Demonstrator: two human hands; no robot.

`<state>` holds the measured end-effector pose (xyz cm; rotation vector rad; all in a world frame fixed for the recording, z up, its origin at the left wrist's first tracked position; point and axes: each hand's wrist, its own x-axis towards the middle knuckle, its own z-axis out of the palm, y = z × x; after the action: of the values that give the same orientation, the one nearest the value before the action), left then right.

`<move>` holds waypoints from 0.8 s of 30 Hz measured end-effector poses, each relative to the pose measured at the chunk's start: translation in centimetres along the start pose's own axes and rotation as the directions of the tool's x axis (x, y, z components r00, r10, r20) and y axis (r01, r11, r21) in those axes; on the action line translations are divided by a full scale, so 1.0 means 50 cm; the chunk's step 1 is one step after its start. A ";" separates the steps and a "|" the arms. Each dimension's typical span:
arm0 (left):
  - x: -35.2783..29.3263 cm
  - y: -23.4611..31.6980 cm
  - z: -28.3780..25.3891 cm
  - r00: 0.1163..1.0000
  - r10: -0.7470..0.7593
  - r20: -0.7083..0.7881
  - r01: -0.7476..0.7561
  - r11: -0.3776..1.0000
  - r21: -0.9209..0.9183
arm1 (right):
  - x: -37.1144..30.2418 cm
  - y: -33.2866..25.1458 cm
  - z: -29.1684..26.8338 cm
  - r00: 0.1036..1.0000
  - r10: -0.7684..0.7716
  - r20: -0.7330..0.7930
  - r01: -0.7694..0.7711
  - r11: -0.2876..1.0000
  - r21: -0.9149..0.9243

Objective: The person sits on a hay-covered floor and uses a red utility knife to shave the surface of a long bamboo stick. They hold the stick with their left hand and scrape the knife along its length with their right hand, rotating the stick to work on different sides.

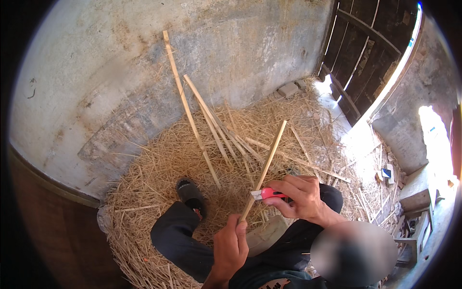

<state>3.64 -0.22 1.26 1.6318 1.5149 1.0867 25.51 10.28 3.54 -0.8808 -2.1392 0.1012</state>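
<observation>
Nearest the lens, the left hand (230, 243) was curled shut around the lower end of a thin bamboo stick (265, 168), which rose at a slant from the fist toward the upper right, its tip above the straw. Just above and to the right, the right hand (298, 195) was closed on a pink utility knife (267, 193), fingers wrapped over the handle, with the pale blade end touching the stick just above the left fist. Below both hands lay the person's dark trousers (178, 241), one knee bent, and a dark sandal (191, 192) rested on the straw beside it. Dry golden straw (144, 192) covered the floor in a rough, tangled heap. Several more long pale slats (190, 113) leaned against or lay near a grey, stained plaster wall (144, 58), spread out like a fan and well apart from the hands. A dark wooden door (365, 53) stood at the upper right, with bright daylight along its edge, and a grey brick (288, 89) lay at the foot of the wall near it.
</observation>
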 end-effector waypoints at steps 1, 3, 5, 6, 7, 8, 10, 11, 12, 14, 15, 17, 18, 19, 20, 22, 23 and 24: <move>0.000 0.000 -0.001 1.000 -0.009 0.013 0.009 1.000 0.026 | 0.002 0.000 0.001 1.000 -0.006 0.002 0.006 1.000 -0.012; -0.001 0.002 -0.003 0.999 -0.028 0.039 0.025 0.997 0.077 | 0.005 -0.001 -0.002 1.000 -0.014 0.003 0.015 0.999 -0.032; -0.002 0.000 -0.006 0.998 -0.038 0.048 0.032 0.994 0.107 | 0.012 -0.004 -0.007 1.000 -0.020 0.003 0.020 0.999 -0.043; -0.002 -0.001 -0.006 0.998 -0.042 0.053 0.035 0.992 0.121 | 0.013 0.008 -0.009 0.998 0.036 -0.059 -0.039 0.998 -0.052; -0.009 -0.003 -0.005 0.996 -0.069 0.053 0.061 0.990 0.131 | 0.016 0.030 -0.012 0.989 0.089 -0.121 -0.097 0.994 -0.058; -0.022 -0.009 -0.001 0.994 -0.093 0.055 0.084 0.987 0.139 | 0.020 0.055 -0.017 0.972 0.142 -0.186 -0.156 0.986 -0.062; -0.042 -0.019 0.002 0.992 -0.110 0.066 0.100 0.985 0.141 | 0.045 0.088 -0.036 0.911 0.259 -0.320 -0.281 0.960 -0.022; -0.049 -0.022 0.002 0.992 -0.105 0.075 0.094 0.986 0.135 | 0.047 0.092 -0.048 0.898 0.280 -0.341 -0.313 0.949 -0.044; -0.054 -0.026 0.001 0.992 -0.099 0.083 0.088 0.988 0.128 | 0.048 0.094 -0.060 0.883 0.299 -0.361 -0.344 0.937 -0.066; -0.047 -0.033 0.001 0.994 -0.092 0.054 0.086 0.991 0.107 | 0.047 0.079 -0.070 0.885 0.328 -0.331 -0.352 0.936 -0.015; -0.044 -0.035 -0.001 0.995 -0.089 0.038 0.085 0.992 0.097 | 0.037 0.073 -0.057 0.924 0.276 -0.263 -0.278 0.960 0.032; -0.030 -0.021 -0.012 0.993 -0.102 0.059 0.097 0.992 0.085 | 0.012 0.060 -0.027 0.977 0.159 -0.142 -0.141 0.981 0.131; -0.024 -0.015 -0.016 0.992 -0.109 0.066 0.104 0.991 0.080 | 0.010 0.045 -0.022 0.991 0.098 -0.086 -0.087 0.989 0.118; -0.019 -0.011 -0.018 0.992 -0.106 0.068 0.101 0.992 0.078 | 0.006 0.031 -0.018 0.999 0.038 -0.029 -0.034 0.994 0.108; -0.014 -0.008 -0.020 0.992 -0.103 0.070 0.098 0.992 0.074 | -0.011 0.029 -0.003 1.000 0.015 -0.018 -0.014 0.997 0.072; -0.010 -0.005 -0.019 0.996 -0.079 0.044 0.077 0.996 0.051 | -0.014 0.012 0.005 1.000 0.011 -0.003 -0.011 0.998 0.068; -0.009 -0.002 -0.015 0.998 -0.059 0.017 0.059 0.998 0.032 | -0.014 0.006 0.008 1.000 0.008 0.005 -0.008 0.998 0.067; -0.009 -0.001 -0.013 0.999 -0.040 -0.011 0.040 0.999 0.012 | -0.016 0.007 0.012 1.000 0.006 -0.007 -0.006 0.997 0.076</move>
<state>3.06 -0.72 1.43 1.6000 1.5571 1.0679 25.63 10.17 2.48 -0.8421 -2.1116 0.1811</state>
